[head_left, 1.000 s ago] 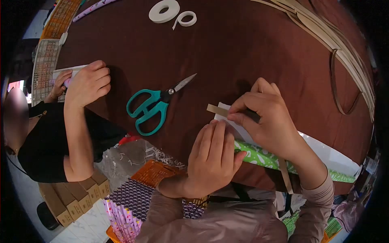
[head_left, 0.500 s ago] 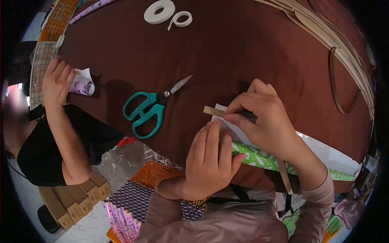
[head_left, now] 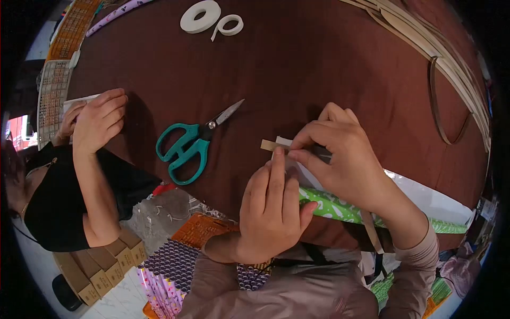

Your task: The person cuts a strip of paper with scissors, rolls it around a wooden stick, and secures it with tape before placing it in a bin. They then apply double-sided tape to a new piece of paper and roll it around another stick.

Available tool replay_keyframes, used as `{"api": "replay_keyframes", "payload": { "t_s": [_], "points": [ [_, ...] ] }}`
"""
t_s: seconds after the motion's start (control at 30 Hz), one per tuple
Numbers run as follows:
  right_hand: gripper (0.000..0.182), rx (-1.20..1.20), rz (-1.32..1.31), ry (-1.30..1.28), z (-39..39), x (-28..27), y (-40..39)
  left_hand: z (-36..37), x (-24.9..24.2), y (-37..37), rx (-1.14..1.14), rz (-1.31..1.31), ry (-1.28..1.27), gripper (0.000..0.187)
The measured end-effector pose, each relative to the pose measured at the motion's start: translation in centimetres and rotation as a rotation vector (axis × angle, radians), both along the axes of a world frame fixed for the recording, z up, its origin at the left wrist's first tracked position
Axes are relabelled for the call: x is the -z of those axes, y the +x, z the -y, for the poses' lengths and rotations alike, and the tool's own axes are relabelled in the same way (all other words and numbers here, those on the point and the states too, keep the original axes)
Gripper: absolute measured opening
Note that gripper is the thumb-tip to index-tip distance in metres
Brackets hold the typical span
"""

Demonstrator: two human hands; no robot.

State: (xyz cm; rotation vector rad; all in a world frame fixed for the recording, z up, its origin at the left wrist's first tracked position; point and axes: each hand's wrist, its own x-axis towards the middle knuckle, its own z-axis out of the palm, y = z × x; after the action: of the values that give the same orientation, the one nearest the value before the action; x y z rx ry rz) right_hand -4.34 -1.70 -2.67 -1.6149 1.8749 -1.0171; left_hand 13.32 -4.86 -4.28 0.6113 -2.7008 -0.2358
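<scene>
A green-and-white patterned paper point(head_left: 334, 205), partly rolled with its white inner side showing, lies along the table edge before me. My left hand point(head_left: 271, 210) rests on its left end, fingers stretched out, the index fingertip touching a tan flat strip point(head_left: 269, 145). My right hand point(head_left: 345, 157) pinches that strip between thumb and fingers over the paper's edge. A tan length point(head_left: 371, 229) hangs below my right forearm; whether it is the same strip is hidden. Teal-handled scissors point(head_left: 186, 151) lie open to my left.
Two white tape rolls point(head_left: 201, 17) lie at the back. Tan strips point(head_left: 425, 48) curve along the right edge. At left, a co-worker's hands point(head_left: 101, 121) work near a white basket point(head_left: 52, 85). Below the table are purple-patterned rolled tubes point(head_left: 180, 263) and cardboard boxes point(head_left: 106, 266).
My left index finger has stretched forward onto the strip, while my right hand has shifted slightly left. The co-worker's hand moved right, now covering the purple roll. The view shifted slightly.
</scene>
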Motion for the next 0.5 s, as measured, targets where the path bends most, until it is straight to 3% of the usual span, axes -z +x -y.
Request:
{"api": "replay_keyframes", "payload": {
  "t_s": [0.3,0.5],
  "points": [
    [0.008,-0.006,-0.002,-0.006,-0.12,0.23,-0.03,-0.03,-0.03,-0.21,-0.02,0.0,0.006,0.042],
    [0.019,-0.021,0.12,0.01,-0.68,0.03,-0.56,-0.23,0.06,-0.18,-0.024,-0.004,0.013,0.042]
  ]
}}
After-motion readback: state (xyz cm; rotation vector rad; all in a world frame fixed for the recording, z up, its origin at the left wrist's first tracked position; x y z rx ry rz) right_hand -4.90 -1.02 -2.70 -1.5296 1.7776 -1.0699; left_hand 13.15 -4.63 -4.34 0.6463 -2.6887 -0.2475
